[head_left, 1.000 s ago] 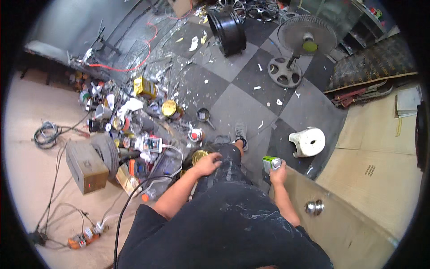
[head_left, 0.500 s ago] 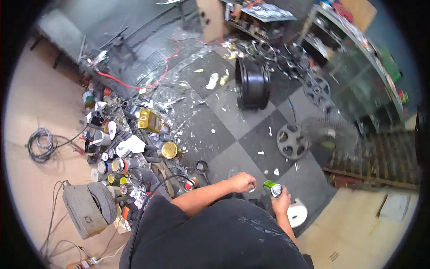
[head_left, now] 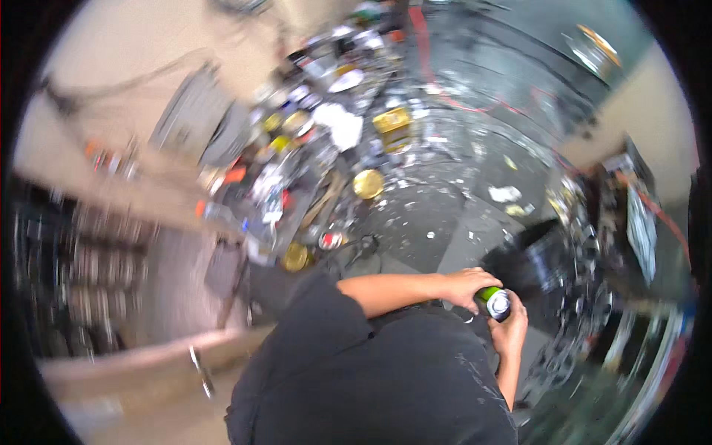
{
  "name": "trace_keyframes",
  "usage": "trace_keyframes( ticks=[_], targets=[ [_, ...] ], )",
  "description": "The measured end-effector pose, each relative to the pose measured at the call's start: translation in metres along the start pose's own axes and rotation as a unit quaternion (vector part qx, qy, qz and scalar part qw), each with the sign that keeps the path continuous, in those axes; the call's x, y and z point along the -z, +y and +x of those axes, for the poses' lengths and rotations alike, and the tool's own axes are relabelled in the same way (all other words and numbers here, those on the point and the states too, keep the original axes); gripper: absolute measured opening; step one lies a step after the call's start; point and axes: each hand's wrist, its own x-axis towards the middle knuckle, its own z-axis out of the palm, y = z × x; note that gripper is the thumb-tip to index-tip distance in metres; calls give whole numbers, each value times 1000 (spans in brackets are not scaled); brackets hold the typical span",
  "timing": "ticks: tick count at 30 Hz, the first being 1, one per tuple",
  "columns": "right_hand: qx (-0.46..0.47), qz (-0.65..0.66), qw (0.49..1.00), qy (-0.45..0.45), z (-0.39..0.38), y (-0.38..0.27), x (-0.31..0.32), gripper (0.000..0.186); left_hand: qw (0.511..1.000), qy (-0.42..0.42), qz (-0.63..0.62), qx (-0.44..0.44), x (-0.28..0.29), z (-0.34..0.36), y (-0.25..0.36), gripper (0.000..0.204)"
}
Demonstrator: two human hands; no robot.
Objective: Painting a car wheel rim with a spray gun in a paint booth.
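A green spray can with a pale, shiny round end facing up is between my hands, in front of my body at right of centre. My right hand wraps around its near right side. My left hand reaches across from the left, its fingers closed over the can's far left side. Below the left hand shows a small pale curved piece, too blurred to name. The black wheel rim stands on the floor just beyond both hands.
Tins, bottles and scraps lie heaped at upper left, among them a yellow rectangular tin and a round gold lid. A grey box-like object sits by the wall. A red hose runs at the top. Shelving is at lower right.
My view has swung left, blurring the surroundings. My left hand, earlier apart from the can with a small pale piece at its fingers, now meets the can in my right hand.
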Motion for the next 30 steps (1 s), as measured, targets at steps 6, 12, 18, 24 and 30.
trace_keyframes(
  ticks=[6, 12, 18, 24, 30],
  targets=[
    [199, -38, 971, -126, 97, 4, 53, 79, 973, 220, -44, 59, -5, 36, -3, 77],
    [302, 13, 936, -181, 174, -13, 67, 70, 943, 278, -148, 111, 38, 49, -12, 85],
    [424, 18, 887, -181, 252, -38, 66, 80, 932, 300, -158, 125, 121, 63, -31, 86],
    [434, 50, 890, -129, 340, -63, 46, 84, 972, 205, -81, 85, 229, 111, -81, 85],
    [346, -6, 935, -83, 433, -94, 48, 73, 925, 303, -205, 104, 270, 160, -178, 85]
  ],
)
